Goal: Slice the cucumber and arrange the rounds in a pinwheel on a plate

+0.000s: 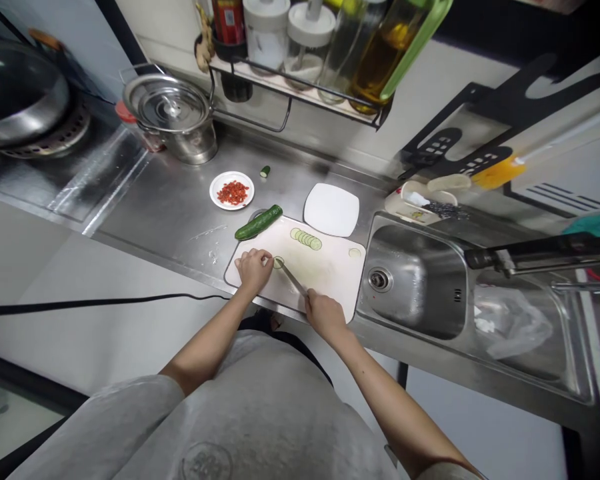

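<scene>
Head view: your left hand (254, 271) has its fingertips bunched beside a cucumber slice (279, 263); can't tell if it's pinching it. Cucumber (259, 223) lies at the far left corner of the cutting board (337, 277). Knife (293, 279) tip meets the slice, handle gripped in your right hand (326, 313). Step looks like cutting this slice; next move calls for steadying it, fingertips clear of the blade.

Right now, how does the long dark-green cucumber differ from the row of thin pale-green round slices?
The cucumber is one thick length; the slices are several overlapping discs. The cucumber shows dark skin; the slices show mostly pale flesh. Both are green.
</scene>
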{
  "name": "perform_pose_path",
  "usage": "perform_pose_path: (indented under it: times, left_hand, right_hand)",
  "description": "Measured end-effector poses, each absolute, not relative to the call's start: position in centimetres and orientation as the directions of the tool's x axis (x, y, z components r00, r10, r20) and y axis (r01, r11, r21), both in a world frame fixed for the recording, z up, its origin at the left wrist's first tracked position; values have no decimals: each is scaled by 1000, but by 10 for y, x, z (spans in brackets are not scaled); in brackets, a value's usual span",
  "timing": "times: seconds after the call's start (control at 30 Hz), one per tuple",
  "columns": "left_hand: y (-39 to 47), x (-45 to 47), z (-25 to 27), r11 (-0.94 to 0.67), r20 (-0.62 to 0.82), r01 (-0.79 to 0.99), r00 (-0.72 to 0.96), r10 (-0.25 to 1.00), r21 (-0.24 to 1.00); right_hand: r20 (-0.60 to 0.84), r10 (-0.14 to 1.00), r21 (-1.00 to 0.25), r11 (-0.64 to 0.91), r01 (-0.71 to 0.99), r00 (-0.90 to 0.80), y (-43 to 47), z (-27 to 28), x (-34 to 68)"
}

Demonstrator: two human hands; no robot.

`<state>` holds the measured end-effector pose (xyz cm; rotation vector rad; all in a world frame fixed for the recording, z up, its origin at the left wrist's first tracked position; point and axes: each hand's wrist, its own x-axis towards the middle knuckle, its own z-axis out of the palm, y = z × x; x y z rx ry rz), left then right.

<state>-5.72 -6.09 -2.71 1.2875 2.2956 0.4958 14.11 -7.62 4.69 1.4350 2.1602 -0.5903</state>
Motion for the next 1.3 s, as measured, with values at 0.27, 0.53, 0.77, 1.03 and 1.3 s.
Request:
perform_pose_path:
  times: [0.27,0.53,0.77,1.03,1.3]
  left_hand:
    - [-60,-57,-29,500,-226,700,-452,863,510]
    - [-60,-56,-28,517,-233,697,-466,853,497]
    - [-59,-56,-26,525,-231,708,-476,849,472]
    - [-60,-55,-25,520,-225,711,-474,851,474]
    - [-58,-55,-24,535,-249,708,-476,844,461]
  right_hand:
    - [-626,711,-74,355,932,-321,-75,48,137]
    - [-635,711,-63,342,938,-302,-76,48,135]
    - [-629,710,-81,344,936,-315,-74,47,135]
    - [-648,689,-80,362,929,-325,-73,42,133]
    - [-695,650,-72,362,929,-307,-68,49,126]
